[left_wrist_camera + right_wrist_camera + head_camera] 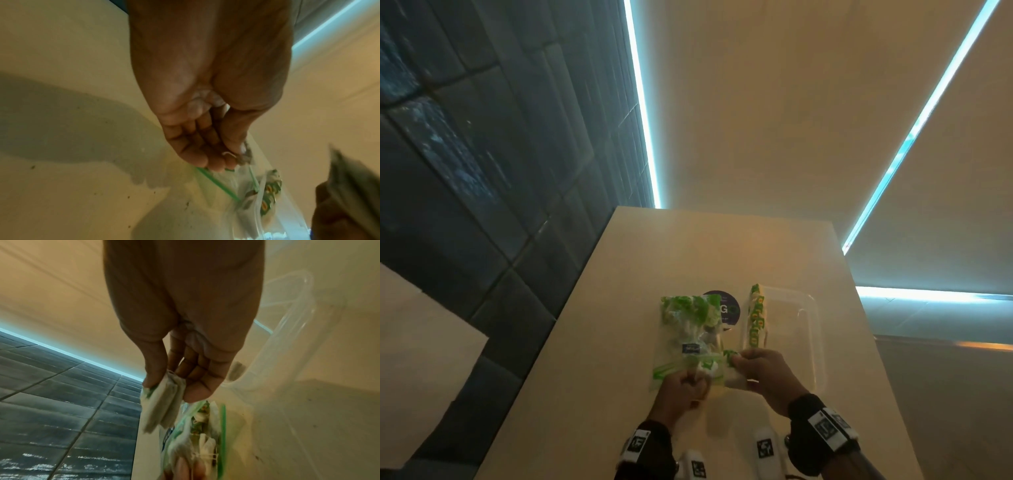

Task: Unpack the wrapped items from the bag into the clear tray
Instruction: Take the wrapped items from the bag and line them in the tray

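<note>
Tabletop (pixel 592 342): tray (pixel 812 342) holds one wrapped item (pixel 756 317).

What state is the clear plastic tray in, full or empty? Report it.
Partly filled: the clear plastic tray holds one green-printed wrapped item along its left side; the rest is bare.

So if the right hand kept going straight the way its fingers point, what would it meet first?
Probably the wrapped green-and-yellow printed item lying along the left wall of the clear plastic tray. The right hand, pinching a small wrapped item, points roughly that way; depth is unclear.

perhaps a home or café: pale table (pixel 722 260), dark tiled floor (pixel 482 171), lit wall strips (pixel 643 113).
</note>
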A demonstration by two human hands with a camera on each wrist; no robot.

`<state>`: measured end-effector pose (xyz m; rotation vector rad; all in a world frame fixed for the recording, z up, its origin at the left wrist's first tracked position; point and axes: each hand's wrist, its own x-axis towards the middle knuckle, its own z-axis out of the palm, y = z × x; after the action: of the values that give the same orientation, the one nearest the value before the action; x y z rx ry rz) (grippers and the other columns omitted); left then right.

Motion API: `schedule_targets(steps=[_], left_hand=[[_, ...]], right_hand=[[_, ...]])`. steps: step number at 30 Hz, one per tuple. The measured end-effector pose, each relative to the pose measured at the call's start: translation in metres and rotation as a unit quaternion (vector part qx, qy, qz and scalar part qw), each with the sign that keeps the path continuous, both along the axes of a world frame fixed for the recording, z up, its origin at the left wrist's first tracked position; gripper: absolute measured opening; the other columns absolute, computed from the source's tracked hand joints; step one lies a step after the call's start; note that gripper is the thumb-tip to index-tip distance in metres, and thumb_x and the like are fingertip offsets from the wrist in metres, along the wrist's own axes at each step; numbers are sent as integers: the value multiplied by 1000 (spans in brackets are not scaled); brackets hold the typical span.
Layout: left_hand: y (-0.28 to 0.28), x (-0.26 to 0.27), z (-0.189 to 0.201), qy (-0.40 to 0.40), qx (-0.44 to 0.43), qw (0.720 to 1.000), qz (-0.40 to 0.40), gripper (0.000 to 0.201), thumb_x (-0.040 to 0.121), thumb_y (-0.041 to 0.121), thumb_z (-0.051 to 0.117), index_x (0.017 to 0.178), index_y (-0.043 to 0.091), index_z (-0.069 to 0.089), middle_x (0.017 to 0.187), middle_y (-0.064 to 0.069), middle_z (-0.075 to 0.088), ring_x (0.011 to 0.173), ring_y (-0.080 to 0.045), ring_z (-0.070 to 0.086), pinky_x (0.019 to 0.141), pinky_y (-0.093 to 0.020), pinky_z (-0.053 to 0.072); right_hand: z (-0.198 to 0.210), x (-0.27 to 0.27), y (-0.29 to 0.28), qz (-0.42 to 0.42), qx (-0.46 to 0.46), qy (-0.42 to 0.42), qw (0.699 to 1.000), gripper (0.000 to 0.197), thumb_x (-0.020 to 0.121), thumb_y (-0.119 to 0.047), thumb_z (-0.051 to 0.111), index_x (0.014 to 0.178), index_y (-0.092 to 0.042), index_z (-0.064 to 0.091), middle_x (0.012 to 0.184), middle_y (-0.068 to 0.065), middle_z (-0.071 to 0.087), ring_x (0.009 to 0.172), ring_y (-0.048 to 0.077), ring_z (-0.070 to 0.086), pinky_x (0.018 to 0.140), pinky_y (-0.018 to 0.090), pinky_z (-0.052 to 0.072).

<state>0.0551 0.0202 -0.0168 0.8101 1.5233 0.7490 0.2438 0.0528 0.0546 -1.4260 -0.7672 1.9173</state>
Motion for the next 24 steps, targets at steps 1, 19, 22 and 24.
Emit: schedule_targets(steps=[1, 19, 22, 24], left_hand=[[-1, -2, 3, -25, 0, 1000, 5, 8, 87, 9, 65, 83, 14, 70, 73, -3, 65, 68, -14, 57, 63, -26, 48], [-7, -7, 29, 12, 140, 989, -36, 21, 85, 4, 69, 74, 21, 63, 58, 14, 63, 57, 0, 54, 58, -17, 42], [-6, -8, 31, 40, 151, 986, -51, 18, 82, 13, 74, 73, 24, 64, 63, 16, 65, 62, 2, 57, 64, -18, 45], [-7, -10, 32, 63, 146, 986, -46, 21, 78, 16, 78, 69, 24, 61, 64, 13, 62, 62, 0, 56, 64, -20, 46]], right_hand=[[-1, -2, -2, 12, -12, 1, 1000, 38, 87, -4, 66, 113, 21, 53, 103, 28, 65, 93, 39, 65, 79, 47, 60], [-5, -32, -4, -18, 74, -35, 996, 9, 84, -1, 69, 86, 6, 65, 77, 15, 64, 75, 28, 63, 69, 38, 56], [-6, -32, -4, -34, 93, -36, 994, 14, 84, -1, 69, 90, 11, 65, 81, 19, 64, 78, 31, 62, 76, 43, 53], [-6, -30, -1, -53, 101, -33, 993, 18, 85, -1, 67, 92, 15, 63, 83, 21, 64, 78, 32, 62, 75, 42, 53]])
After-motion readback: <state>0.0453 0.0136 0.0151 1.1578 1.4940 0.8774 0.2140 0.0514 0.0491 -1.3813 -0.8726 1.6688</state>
